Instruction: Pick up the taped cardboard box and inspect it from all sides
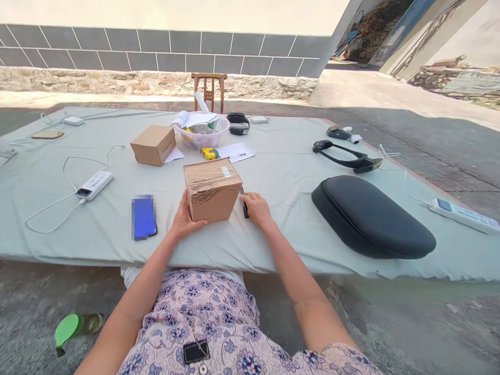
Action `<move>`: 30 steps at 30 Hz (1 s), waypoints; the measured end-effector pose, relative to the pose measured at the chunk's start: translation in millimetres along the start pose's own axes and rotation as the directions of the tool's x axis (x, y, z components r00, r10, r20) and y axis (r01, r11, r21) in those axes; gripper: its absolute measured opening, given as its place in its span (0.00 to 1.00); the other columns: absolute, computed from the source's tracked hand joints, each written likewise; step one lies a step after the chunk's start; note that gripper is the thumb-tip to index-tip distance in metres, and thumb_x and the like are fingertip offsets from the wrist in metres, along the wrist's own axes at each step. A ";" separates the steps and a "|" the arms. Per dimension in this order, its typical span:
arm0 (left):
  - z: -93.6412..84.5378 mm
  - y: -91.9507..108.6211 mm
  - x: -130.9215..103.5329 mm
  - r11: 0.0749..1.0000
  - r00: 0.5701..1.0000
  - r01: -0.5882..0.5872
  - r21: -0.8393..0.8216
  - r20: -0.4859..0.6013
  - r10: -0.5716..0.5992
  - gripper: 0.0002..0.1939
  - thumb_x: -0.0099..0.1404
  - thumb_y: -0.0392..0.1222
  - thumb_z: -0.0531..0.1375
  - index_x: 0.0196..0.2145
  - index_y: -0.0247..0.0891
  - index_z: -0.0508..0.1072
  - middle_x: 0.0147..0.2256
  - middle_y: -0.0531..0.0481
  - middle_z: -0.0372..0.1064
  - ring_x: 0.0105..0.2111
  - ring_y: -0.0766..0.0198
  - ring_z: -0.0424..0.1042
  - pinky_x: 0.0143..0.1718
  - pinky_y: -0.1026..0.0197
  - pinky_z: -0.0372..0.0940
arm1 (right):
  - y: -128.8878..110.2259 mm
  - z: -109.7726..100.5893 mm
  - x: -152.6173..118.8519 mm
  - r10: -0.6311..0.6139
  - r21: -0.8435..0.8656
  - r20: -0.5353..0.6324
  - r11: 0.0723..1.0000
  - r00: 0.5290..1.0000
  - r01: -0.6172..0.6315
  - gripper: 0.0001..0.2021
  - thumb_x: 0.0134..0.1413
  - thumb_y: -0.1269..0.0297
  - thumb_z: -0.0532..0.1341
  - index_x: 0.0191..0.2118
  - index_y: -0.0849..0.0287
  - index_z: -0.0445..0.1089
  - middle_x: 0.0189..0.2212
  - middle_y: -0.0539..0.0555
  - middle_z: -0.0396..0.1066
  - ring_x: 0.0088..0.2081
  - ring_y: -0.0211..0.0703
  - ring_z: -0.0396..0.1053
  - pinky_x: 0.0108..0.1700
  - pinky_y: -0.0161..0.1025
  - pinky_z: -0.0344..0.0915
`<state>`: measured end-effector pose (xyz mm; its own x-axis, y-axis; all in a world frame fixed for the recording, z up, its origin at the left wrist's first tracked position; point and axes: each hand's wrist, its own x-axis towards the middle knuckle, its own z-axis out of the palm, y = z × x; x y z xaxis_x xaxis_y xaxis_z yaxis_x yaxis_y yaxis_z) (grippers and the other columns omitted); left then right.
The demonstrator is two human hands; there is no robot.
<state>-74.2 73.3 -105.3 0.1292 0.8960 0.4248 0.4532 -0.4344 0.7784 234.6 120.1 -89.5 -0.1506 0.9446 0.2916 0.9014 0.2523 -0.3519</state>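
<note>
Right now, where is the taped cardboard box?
In the head view, the box is slightly left of centre, between the left hand and right hand, nearer than the yellow tape measure.

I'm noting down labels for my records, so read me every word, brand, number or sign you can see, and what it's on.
No text is readable here.
Nearest cardboard box: white patterned marking on top, too small to read.
Left white device: dark print, too blurred.
Right white device: print too small.
Paper sheet by the yellow tape measure: any writing is too faint.
</note>
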 end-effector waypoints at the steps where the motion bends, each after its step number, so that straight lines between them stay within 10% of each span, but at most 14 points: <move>1: -0.5 0.6 -0.4 1.000 1.000 0.009 -0.002 0.003 -0.009 0.66 0.50 0.58 0.72 0.72 0.49 0.33 0.68 0.36 0.52 0.67 0.41 0.56 0.63 0.36 0.59 | 3.0 4.3 -1.7 0.008 0.018 -0.006 1.000 1.000 -0.008 0.26 0.56 0.80 0.50 0.54 0.54 0.74 0.57 0.59 0.72 0.58 0.56 0.67 0.56 0.51 0.67; 12: -3.8 11.7 -0.5 0.999 0.999 0.048 0.024 0.001 -0.048 0.65 0.51 0.55 0.73 0.71 0.48 0.33 0.66 0.36 0.55 0.62 0.40 0.63 0.60 0.36 0.62 | 19.1 21.9 -4.0 0.131 0.337 -0.142 0.938 0.981 -0.076 0.26 0.55 0.76 0.49 0.58 0.59 0.70 0.58 0.58 0.73 0.60 0.48 0.69 0.65 0.51 0.63; 23: -1.2 3.6 -1.0 0.999 1.000 0.012 0.039 -0.009 -0.011 0.67 0.49 0.59 0.72 0.71 0.48 0.31 0.66 0.34 0.53 0.67 0.40 0.55 0.62 0.36 0.59 | 17.6 10.3 -14.3 0.316 0.541 -0.288 0.832 0.904 -0.118 0.17 0.57 0.62 0.53 0.47 0.60 0.73 0.43 0.61 0.79 0.46 0.47 0.76 0.50 0.49 0.73; 30: 24.9 8.8 -20.5 0.983 0.960 0.090 0.160 -0.278 -0.042 0.69 0.46 0.58 0.74 0.71 0.47 0.34 0.66 0.32 0.50 0.67 0.34 0.52 0.63 0.33 0.56 | -35.5 4.0 -45.6 0.301 0.669 -0.294 0.742 0.907 -0.029 0.28 0.60 0.49 0.57 0.62 0.56 0.62 0.54 0.65 0.72 0.53 0.49 0.73 0.50 0.48 0.72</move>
<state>-50.9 53.4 -118.7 -0.1403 0.8528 0.5031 0.5986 -0.3317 0.7292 207.9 68.9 -93.9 0.2537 0.8712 0.4203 0.4019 0.3003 -0.8650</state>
